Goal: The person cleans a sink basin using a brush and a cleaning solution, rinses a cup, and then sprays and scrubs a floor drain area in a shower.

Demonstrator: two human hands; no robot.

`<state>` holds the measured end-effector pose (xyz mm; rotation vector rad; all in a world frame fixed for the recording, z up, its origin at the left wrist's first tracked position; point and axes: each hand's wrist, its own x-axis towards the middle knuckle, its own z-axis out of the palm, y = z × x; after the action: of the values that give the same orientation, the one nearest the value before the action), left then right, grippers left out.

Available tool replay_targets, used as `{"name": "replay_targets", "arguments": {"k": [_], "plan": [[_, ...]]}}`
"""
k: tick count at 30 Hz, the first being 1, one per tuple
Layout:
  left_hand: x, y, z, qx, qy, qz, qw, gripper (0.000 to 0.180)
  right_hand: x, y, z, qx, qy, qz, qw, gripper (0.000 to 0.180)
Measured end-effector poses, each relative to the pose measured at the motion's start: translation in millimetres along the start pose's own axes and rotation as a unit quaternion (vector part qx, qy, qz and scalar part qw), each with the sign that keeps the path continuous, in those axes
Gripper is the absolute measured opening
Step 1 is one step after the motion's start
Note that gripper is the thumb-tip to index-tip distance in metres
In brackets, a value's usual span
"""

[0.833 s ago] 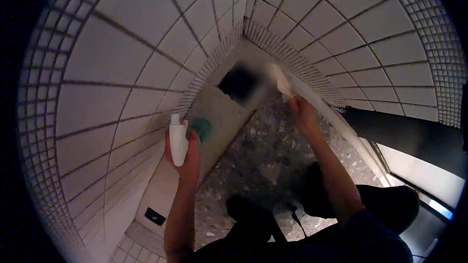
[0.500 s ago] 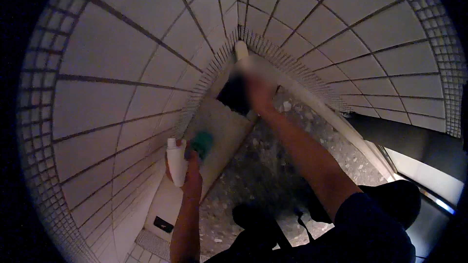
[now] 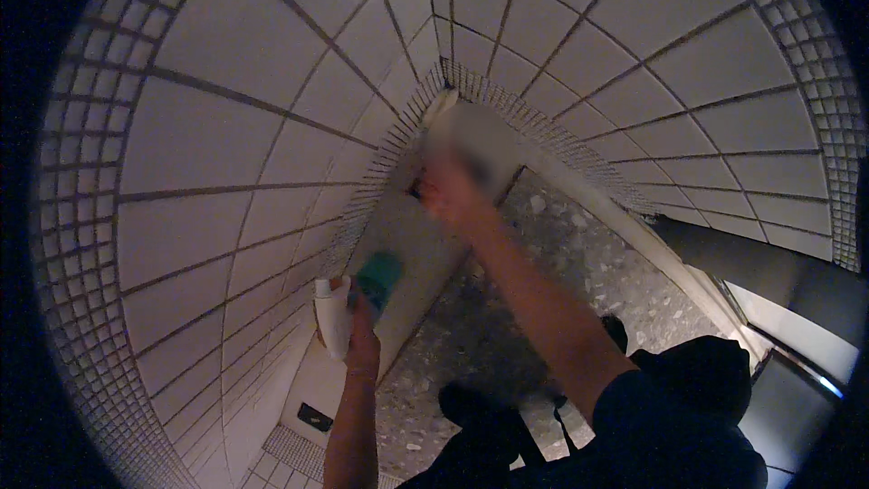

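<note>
My left hand [image 3: 363, 344] grips a white bottle [image 3: 333, 326] low against the tiled wall. A teal object [image 3: 378, 277] sits right by its fingertips on the pale ledge [image 3: 407, 244]. My right hand [image 3: 449, 190] reaches far forward to the corner end of that ledge and is blurred. It presses a white cloth [image 3: 478, 147], also blurred, onto the ledge top. A sliver of a dark thing [image 3: 416, 188] shows just left of that hand; the hand hides the rest.
Large pale wall tiles [image 3: 272, 127] with a small mosaic band [image 3: 543, 122] close in the corner. A speckled stone floor [image 3: 579, 281] lies below, with my dark shoes [image 3: 480, 407] on it. A small dark item [image 3: 314, 417] lies on the ledge's near end. A dark panel [image 3: 769, 263] stands at right.
My right hand swept with the cloth from the right wall edge leftward into the corner and now covers the dark patch on the ledge. My left hand with the bottle stayed low.
</note>
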<state>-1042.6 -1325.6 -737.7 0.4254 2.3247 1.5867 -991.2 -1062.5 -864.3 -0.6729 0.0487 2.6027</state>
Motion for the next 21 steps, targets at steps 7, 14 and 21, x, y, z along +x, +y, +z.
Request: {"name": "replay_targets", "arguments": {"k": [7,14,21], "plan": [[5.2,35.9,10.7,-0.031,-0.018,-0.015,0.999,0.039,-79.4,-80.2,34.7,-0.625,0.206,0.143,0.739,0.046],[2.0,19.9,-8.7,-0.047,-0.046,0.004,0.998,0.049,-117.0,-82.8,75.6,-0.794,0.127,0.059,0.592,0.032],[6.8,23.9,9.8,0.014,0.005,0.042,0.999,0.037,-65.7,-84.9,18.5,-0.878,0.116,-0.14,0.444,0.038]]}}
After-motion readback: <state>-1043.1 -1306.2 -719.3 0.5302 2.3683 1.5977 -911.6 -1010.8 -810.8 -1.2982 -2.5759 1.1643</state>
